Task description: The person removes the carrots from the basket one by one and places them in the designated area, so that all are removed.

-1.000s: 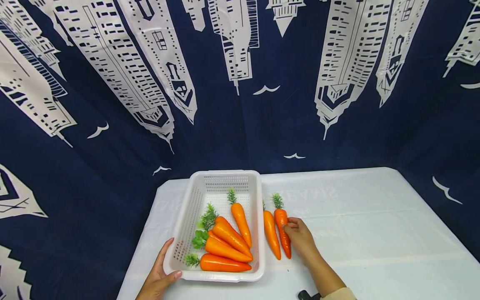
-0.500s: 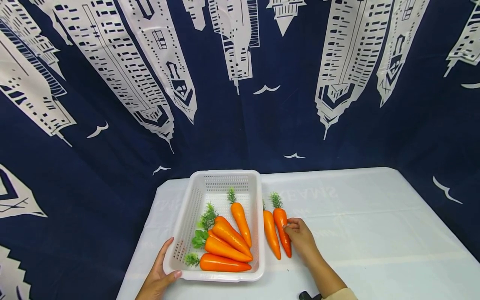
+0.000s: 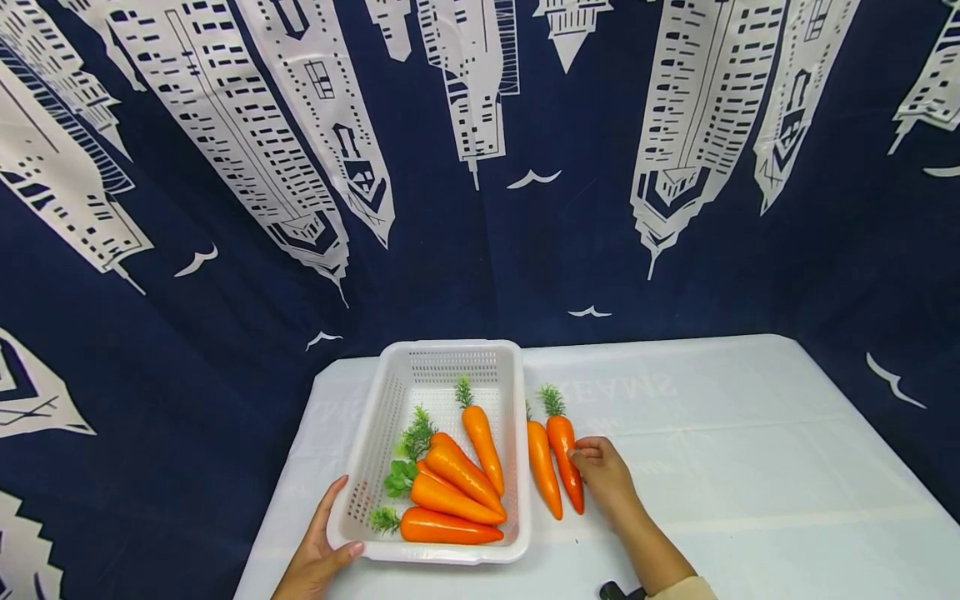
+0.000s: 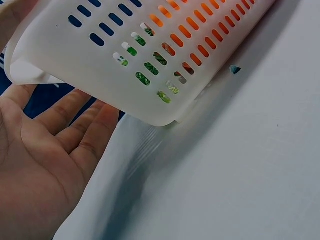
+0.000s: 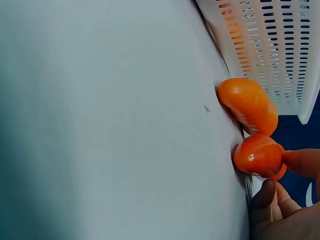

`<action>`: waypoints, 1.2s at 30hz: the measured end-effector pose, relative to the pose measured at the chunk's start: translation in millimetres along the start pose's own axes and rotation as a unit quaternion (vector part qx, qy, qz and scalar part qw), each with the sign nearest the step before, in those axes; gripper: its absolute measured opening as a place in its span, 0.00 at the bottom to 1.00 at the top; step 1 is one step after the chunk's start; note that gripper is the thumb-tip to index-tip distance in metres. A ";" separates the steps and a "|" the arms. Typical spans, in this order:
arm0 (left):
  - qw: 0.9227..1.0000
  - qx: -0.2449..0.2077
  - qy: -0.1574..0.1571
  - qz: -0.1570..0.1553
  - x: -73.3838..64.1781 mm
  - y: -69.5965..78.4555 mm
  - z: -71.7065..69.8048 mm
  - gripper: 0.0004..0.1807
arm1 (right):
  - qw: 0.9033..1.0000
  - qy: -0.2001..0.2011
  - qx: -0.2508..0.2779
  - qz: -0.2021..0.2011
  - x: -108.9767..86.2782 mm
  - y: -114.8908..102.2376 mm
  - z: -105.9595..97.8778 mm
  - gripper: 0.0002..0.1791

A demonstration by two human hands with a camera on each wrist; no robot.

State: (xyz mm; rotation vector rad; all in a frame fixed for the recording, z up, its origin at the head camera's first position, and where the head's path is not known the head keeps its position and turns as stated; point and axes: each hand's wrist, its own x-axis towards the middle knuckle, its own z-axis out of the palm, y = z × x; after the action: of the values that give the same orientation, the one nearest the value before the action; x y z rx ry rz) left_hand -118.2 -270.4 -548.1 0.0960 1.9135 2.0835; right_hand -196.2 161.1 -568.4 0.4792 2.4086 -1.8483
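Note:
A white perforated basket point(image 3: 522, 450) lies tilted toward the head view and holds several orange carrots point(image 3: 453, 527) with green tops. My left hand point(image 3: 311, 560) grips its near left corner, thumb on the near rim and fingers along the left side; the left wrist view shows those fingers point(image 4: 95, 135) under the rim. Right of the basket, two carrots lie side by side on the table. My right hand point(image 3: 606, 482) pinches the outer, redder carrot point(image 3: 561, 442) midway along its right side. The paler carrot point(image 3: 542, 467) lies between it and the basket, its leaves partly hidden by the rim.
A white cloth covers the table point(image 3: 750, 433). Behind it hangs a dark blue curtain point(image 3: 570, 242) printed with white buildings and birds. A small black object point(image 3: 618, 592) sits beside my right forearm at the front edge.
The redder carrot has turned slightly, its leaves a little to the left and its tip a little to the right and up. My right hand keeps to its side; the left hand and basket stay put.

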 end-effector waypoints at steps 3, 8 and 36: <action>1.000 -0.007 -0.003 0.000 0.3 0.2 0.4 0.55 | 1.000 0.003 0.003 0.001 0.5 -0.3 -0.2 0.20; 1.000 0.000 0.005 0.000 -0.1 0.4 1.7 0.55 | 1.000 -0.004 0.016 -0.004 1.0 -0.4 -2.1 0.22; 1.000 0.001 0.004 0.006 -0.8 0.1 3.3 0.55 | 0.996 -0.032 0.068 -0.057 -10.5 -35.2 -11.3 0.26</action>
State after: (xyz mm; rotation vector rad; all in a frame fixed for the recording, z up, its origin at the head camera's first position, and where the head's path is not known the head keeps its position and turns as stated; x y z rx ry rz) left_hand -116.6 -267.4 -547.5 0.0989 1.9251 2.0927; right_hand -194.7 161.7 -529.9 0.2916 2.3248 -2.0519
